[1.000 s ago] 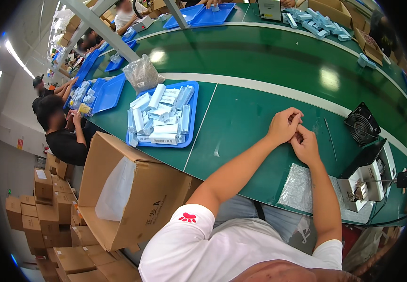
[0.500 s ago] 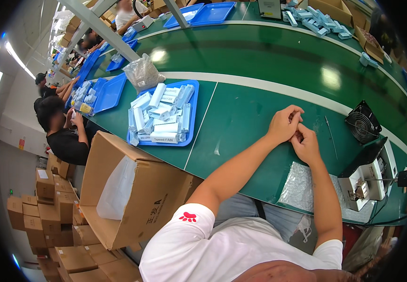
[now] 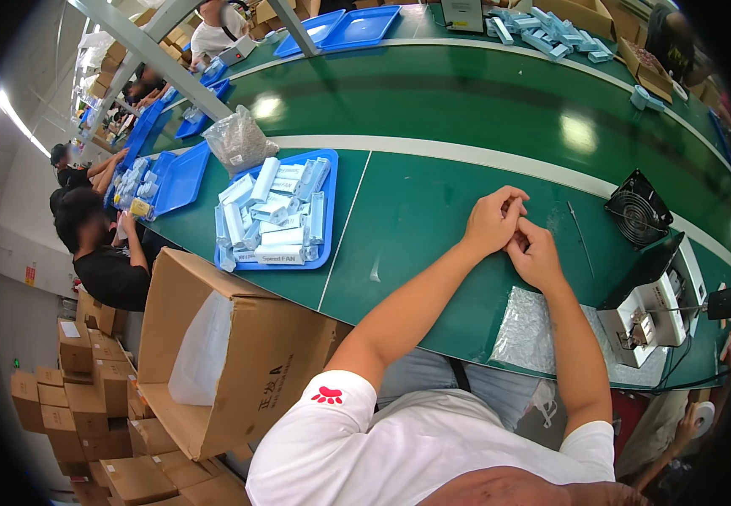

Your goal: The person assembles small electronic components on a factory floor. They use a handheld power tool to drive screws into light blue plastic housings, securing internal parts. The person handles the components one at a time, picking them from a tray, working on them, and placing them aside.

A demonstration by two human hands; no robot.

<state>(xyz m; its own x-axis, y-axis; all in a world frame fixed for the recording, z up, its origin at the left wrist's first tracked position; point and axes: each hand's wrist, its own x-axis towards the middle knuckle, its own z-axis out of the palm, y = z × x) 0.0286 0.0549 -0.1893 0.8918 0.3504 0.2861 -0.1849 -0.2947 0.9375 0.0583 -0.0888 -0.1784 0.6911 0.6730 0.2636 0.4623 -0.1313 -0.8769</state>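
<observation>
Above the green worktable (image 3: 416,228), my left hand (image 3: 490,223) and my right hand (image 3: 536,256) meet, with curled fingers touching each other. Anything between the fingers is hidden. Right of them lies a thin rod-like tool (image 3: 580,239), apart from both hands. Farther right stands a black fan (image 3: 638,211) with a round grille. Bubble wrap (image 3: 524,331) lies at the near edge, partly under my right forearm. To the left, a blue tray (image 3: 329,181) bears a heap of light-blue and white small boxes (image 3: 281,237).
A white and black bench device (image 3: 654,312) with cables stands at the right edge. An open cardboard carton (image 3: 251,371) is left of my body. A clear bag (image 3: 239,142) sits behind the tray. A green conveyor belt (image 3: 433,88) runs beyond; other people sit at left.
The whole view has shifted slightly, so the table and tray appear a little farther left. My hands stay together in much the same pose.
</observation>
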